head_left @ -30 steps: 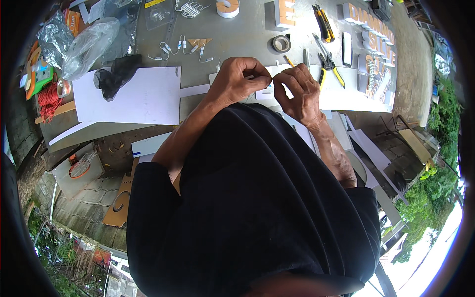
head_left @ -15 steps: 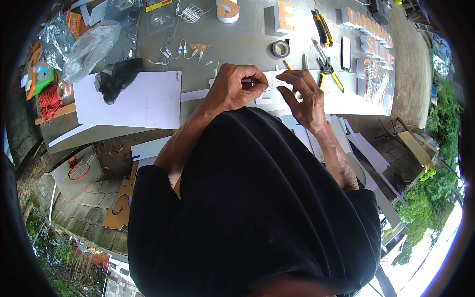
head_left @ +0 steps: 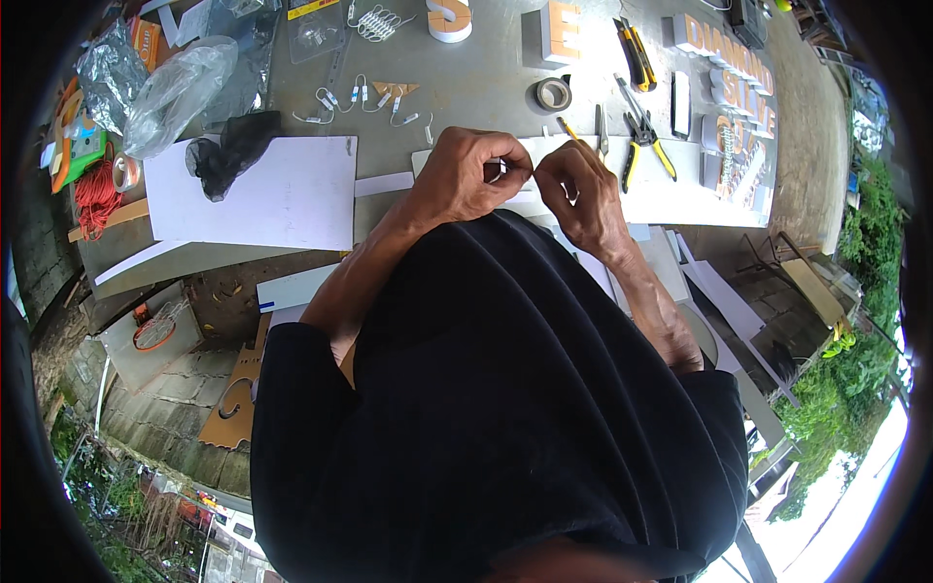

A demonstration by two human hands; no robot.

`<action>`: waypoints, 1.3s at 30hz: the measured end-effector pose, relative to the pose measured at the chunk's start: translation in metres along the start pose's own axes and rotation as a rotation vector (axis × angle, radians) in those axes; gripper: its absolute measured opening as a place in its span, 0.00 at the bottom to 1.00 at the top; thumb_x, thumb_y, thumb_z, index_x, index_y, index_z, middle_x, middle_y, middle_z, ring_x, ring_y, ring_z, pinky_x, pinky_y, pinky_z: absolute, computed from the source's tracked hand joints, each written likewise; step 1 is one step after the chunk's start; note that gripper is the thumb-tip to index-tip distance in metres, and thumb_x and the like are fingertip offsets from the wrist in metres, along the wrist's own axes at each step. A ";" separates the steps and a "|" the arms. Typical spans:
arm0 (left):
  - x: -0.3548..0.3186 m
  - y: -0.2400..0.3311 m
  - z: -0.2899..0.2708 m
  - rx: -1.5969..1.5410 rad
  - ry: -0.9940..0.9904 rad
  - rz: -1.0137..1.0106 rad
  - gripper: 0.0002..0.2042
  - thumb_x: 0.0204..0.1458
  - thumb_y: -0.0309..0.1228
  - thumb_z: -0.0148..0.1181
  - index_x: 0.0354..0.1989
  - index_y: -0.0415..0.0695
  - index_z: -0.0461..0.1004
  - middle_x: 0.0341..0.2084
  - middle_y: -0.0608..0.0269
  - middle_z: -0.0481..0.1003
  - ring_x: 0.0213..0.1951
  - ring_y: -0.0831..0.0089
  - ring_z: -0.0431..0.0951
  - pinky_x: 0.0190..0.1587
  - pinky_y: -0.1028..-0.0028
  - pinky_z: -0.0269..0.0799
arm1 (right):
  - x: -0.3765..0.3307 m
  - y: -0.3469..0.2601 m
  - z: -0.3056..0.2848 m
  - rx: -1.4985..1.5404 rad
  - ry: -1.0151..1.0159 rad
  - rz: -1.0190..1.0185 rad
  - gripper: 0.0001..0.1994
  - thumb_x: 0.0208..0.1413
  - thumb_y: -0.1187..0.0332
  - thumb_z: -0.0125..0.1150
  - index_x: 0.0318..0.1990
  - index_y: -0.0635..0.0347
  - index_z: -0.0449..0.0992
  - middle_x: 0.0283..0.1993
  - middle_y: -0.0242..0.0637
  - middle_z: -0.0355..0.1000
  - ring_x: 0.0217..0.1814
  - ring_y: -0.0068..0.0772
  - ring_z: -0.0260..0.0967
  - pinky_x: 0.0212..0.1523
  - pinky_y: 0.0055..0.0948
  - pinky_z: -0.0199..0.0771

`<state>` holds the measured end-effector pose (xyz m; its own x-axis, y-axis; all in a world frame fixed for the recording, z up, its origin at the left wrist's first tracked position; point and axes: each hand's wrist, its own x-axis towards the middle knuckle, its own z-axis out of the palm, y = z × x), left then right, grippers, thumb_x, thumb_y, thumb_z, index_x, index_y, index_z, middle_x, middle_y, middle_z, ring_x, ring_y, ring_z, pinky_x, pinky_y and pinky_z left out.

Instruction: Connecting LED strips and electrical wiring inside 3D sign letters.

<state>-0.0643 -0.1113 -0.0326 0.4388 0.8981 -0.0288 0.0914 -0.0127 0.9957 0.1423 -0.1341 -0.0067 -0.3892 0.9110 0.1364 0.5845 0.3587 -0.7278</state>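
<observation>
My left hand [head_left: 471,177] and my right hand [head_left: 589,200] meet over the white board at the near edge of the table. Thumb and forefinger are pinched on each hand, the fingertips almost touching. What they pinch is too small to make out. Just left of them lie several small white light modules [head_left: 330,99] on thin wires. A yellow-and-black wire stripper [head_left: 639,138] rests right of my right hand, with a slim grey tool [head_left: 603,131] and a yellow stick-like tool [head_left: 567,127] closer to its fingers.
A tape roll [head_left: 541,99], yellow utility knife [head_left: 638,56] and dark-edged phone-like slab [head_left: 681,105] lie beyond my hands. White-sided block letters [head_left: 561,34] stand farther back. To the left are a white sheet [head_left: 292,199], black cloth [head_left: 228,160], clear plastic bags [head_left: 185,97] and red cord [head_left: 97,199].
My right hand has moved left to meet my left hand, and its parted thumb and fingers have closed into a pinch. My left hand has shifted slightly right.
</observation>
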 end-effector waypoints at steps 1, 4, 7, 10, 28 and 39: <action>0.000 0.002 0.000 0.116 -0.011 0.129 0.03 0.51 0.21 0.66 0.33 0.36 0.80 0.27 0.60 0.82 0.30 0.79 0.81 0.34 0.78 0.78 | -0.008 0.006 0.006 0.283 -0.038 0.282 0.05 0.58 0.72 0.61 0.36 0.65 0.74 0.28 0.35 0.70 0.25 0.29 0.67 0.25 0.32 0.66; -0.003 0.000 0.003 0.213 -0.011 0.254 0.02 0.51 0.21 0.66 0.32 0.37 0.80 0.27 0.60 0.81 0.29 0.79 0.81 0.30 0.78 0.78 | -0.002 0.009 -0.009 1.120 -0.245 0.986 0.10 0.63 0.66 0.57 0.38 0.67 0.74 0.29 0.35 0.71 0.24 0.27 0.66 0.25 0.32 0.66; -0.001 -0.004 0.001 0.058 -0.007 0.129 0.03 0.51 0.22 0.66 0.33 0.36 0.80 0.27 0.60 0.82 0.31 0.79 0.81 0.34 0.78 0.78 | -0.005 -0.002 -0.007 0.662 -0.151 0.680 0.13 0.64 0.61 0.60 0.42 0.65 0.75 0.36 0.36 0.75 0.32 0.26 0.72 0.30 0.27 0.71; 0.000 0.000 -0.001 -0.022 0.002 -0.069 0.04 0.52 0.23 0.65 0.34 0.36 0.81 0.28 0.61 0.82 0.33 0.79 0.81 0.38 0.78 0.78 | -0.008 -0.004 -0.004 0.218 0.013 0.285 0.12 0.59 0.66 0.66 0.45 0.64 0.76 0.41 0.37 0.76 0.38 0.31 0.74 0.36 0.29 0.74; -0.003 -0.001 0.008 0.157 0.038 0.219 0.02 0.48 0.21 0.66 0.30 0.36 0.80 0.25 0.55 0.82 0.28 0.71 0.83 0.32 0.74 0.77 | -0.004 0.009 -0.010 1.148 -0.257 0.948 0.08 0.64 0.68 0.57 0.37 0.65 0.74 0.29 0.33 0.71 0.29 0.26 0.68 0.27 0.27 0.68; 0.003 0.004 -0.004 -0.099 -0.052 -0.177 0.05 0.51 0.22 0.66 0.35 0.34 0.81 0.29 0.60 0.82 0.35 0.79 0.80 0.43 0.77 0.76 | -0.006 0.004 0.001 -0.112 0.118 -0.201 0.16 0.48 0.80 0.70 0.45 0.59 0.76 0.40 0.38 0.77 0.40 0.40 0.76 0.37 0.37 0.79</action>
<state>-0.0658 -0.1069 -0.0282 0.4693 0.8588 -0.2056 0.0836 0.1886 0.9785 0.1462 -0.1381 -0.0106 -0.4236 0.8341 0.3533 0.5816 0.5494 -0.5999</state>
